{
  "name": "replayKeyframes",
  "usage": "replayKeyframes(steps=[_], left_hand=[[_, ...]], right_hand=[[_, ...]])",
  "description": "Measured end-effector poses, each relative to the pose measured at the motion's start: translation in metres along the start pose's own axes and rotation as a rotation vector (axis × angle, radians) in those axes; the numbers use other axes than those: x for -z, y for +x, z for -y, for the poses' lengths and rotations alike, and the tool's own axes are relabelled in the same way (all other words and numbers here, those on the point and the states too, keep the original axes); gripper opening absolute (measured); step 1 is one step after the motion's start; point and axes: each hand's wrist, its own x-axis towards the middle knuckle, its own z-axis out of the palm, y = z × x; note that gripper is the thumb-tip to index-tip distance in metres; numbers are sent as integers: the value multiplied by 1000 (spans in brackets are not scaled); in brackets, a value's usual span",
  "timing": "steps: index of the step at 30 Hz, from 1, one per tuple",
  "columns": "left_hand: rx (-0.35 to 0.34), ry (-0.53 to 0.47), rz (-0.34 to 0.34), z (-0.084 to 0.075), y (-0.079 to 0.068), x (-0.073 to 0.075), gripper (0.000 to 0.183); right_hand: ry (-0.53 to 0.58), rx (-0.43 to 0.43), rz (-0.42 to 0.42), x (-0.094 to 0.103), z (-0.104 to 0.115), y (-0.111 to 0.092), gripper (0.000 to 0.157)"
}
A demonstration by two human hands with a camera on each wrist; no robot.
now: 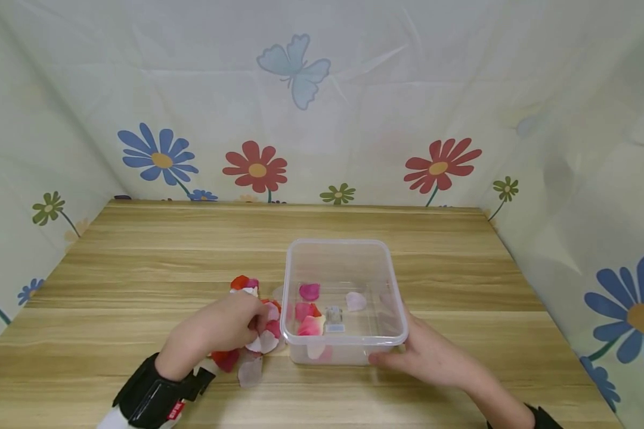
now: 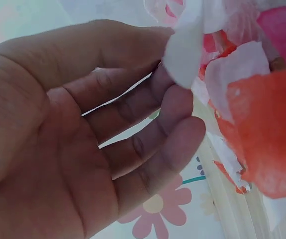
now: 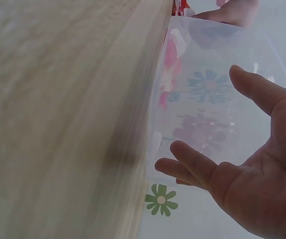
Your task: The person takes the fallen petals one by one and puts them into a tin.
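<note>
My left hand [image 1: 222, 325] is over a loose pile of petals [image 1: 251, 372] on the table, left of the box. In the left wrist view, thumb and fingertips pinch a white petal [image 2: 186, 52], with red, pink and white ones just beyond it. A clear plastic box [image 1: 343, 341] stands upright and uncovered, several pink, red and white petals lying inside, mostly on its left. My right hand [image 1: 426, 351] rests at the box's near right corner, thumb by the front wall and fingers along the right side. In the right wrist view its fingers are spread and fairly straight.
The wood-grain table [image 1: 193, 238] is bordered at the back and sides by a pale cloth backdrop [image 1: 365, 119] printed with flowers and a butterfly. A small pale label [image 1: 334, 319] shows at the bottom of the box. A black wrist strap [image 1: 152, 393] circles the left wrist.
</note>
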Motion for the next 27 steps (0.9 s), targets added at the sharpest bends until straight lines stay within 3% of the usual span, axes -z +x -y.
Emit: replayKeyframes(steps=[7,11,27], left_hand=[[9,-51,-42,0,-1,4,20],[14,-31,-68,0,0,6,18],[-36,-43,-167,1,-2,17,13]], right_hand=[[-30,-18,-7,0,-2,1,106],[-34,-14,-9,0,-2,0,106],[-28,-7,-11,0,-2,0,106]])
